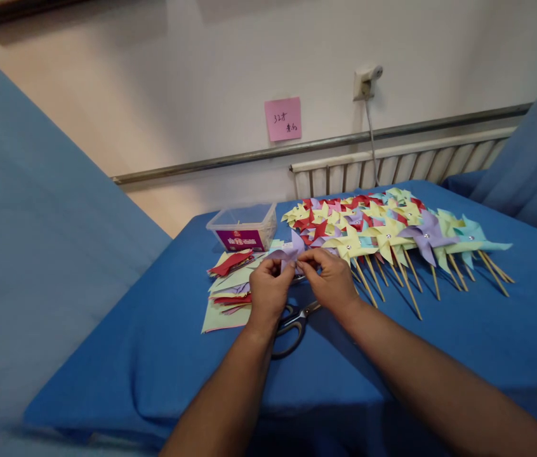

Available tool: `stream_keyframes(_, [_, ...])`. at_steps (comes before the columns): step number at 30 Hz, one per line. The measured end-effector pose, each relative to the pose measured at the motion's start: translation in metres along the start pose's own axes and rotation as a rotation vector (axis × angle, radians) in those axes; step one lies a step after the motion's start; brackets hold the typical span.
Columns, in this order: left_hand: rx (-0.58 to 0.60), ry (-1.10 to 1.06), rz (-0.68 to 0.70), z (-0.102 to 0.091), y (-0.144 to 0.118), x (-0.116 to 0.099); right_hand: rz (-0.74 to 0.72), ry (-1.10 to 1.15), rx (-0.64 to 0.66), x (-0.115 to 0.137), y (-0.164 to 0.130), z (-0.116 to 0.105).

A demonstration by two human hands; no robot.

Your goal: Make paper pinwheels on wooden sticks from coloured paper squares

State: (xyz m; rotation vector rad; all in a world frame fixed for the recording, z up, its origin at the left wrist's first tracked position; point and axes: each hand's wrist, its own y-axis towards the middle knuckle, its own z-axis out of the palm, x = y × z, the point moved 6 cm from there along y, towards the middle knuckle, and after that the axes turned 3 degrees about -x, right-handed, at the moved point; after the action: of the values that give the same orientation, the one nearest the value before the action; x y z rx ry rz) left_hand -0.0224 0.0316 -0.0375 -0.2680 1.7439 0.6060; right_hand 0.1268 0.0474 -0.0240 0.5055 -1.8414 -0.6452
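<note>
In the head view, the near edge of the blue surface (106, 355) runs beneath both forearms, which are cut off by the frame's lower edge. Plain cloth stretches left and right of them. Scissors (302, 316) lie close in, long axis slanting from handles near left to blades far right; the right hand hides the tips. The left hand (268, 289) is pinched on purple paper (291, 249), held just above the surface, one corner pointing far and up. The grip of the right hand (332, 278) is closed on its near right part; whether it also holds something small, I cannot tell. Left lies a paper stack (221, 317), partly covered by the left hand, with a plastic box (240, 239) beyond. Right, crowded pinwheels (389, 237) overlap, sticks pointing near; many are hidden. A radiator (358, 172) stands beyond the far edge.
</note>
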Motion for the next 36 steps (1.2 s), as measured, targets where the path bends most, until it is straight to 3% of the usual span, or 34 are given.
stream_keyframes(15, [0.048, -0.068, -0.037, 0.002, 0.002, 0.006, 0.032, 0.072, -0.023, -0.003, 0.0, 0.0])
stream_keyframes(36, [-0.025, 0.08, 0.078, -0.003, -0.007, -0.014, -0.018, 0.051, -0.021, 0.004, -0.001, -0.002])
